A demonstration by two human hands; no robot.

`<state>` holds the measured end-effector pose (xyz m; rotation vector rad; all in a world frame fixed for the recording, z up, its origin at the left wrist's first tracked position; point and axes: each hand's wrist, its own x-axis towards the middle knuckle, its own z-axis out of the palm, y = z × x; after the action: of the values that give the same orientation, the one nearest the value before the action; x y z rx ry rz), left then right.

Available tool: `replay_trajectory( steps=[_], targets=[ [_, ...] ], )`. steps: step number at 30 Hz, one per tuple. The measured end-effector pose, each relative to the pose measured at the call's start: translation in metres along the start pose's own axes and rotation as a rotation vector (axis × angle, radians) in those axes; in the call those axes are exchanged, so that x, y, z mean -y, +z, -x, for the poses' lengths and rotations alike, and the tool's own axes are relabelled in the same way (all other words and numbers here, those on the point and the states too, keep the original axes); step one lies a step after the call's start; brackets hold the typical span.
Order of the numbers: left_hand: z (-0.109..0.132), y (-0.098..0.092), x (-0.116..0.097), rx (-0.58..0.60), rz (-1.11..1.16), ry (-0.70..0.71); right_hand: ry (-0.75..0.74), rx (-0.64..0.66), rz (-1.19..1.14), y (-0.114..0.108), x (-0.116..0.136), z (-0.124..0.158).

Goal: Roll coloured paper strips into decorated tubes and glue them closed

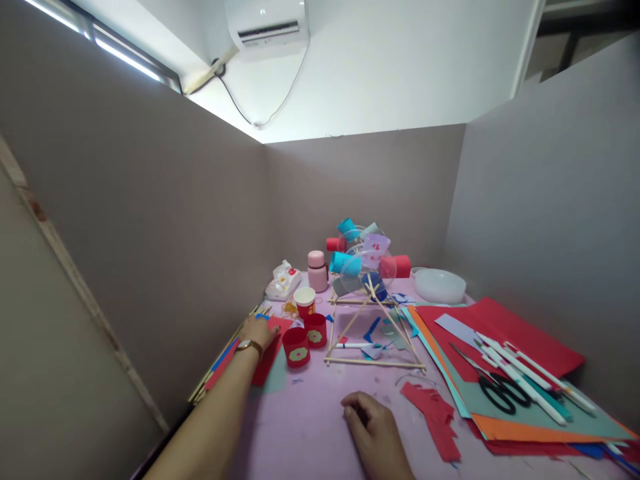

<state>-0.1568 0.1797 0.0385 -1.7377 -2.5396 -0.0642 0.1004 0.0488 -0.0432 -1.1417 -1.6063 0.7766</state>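
Observation:
My left hand (pixel 257 330) reaches to the far left of the table and lies on red paper (pixel 269 360), one finger stretched out and the others partly hidden. Beside it stand two short red paper cylinders (pixel 296 357) with pale flower shapes, and a red-and-white paper cup (pixel 305 303). My right hand (pixel 373 430) rests on the tabletop near the front, fingers loosely curled in, with nothing visible in it. Ahead of it stands a wooden-stick frame (pixel 375 363) bearing a wheel of clear discs with coloured paper cups (pixel 376 248) around it. Cut red paper (pixel 434 417) lies to its right.
Coloured paper sheets (pixel 500 320) are stacked at the right, with black-handled scissors (pixel 500 393) and several white pens (pixel 525 380) on top. A translucent round container (pixel 440 287), a pink flask (pixel 317 272) and a tissue pack (pixel 283 280) stand at the back. Grey partitions enclose the table.

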Motion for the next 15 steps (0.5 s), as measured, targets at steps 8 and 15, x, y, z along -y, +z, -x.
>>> replay_trajectory(
  steps=[8,15],
  targets=[
    [-0.035,0.013,0.0,0.046,0.038,-0.035,-0.072,-0.079,0.009,0.012,-0.017,-0.002],
    [-0.043,0.019,0.007,0.066,0.185,-0.031,-0.048,-0.051,0.001,0.013,-0.021,-0.001]
  ],
)
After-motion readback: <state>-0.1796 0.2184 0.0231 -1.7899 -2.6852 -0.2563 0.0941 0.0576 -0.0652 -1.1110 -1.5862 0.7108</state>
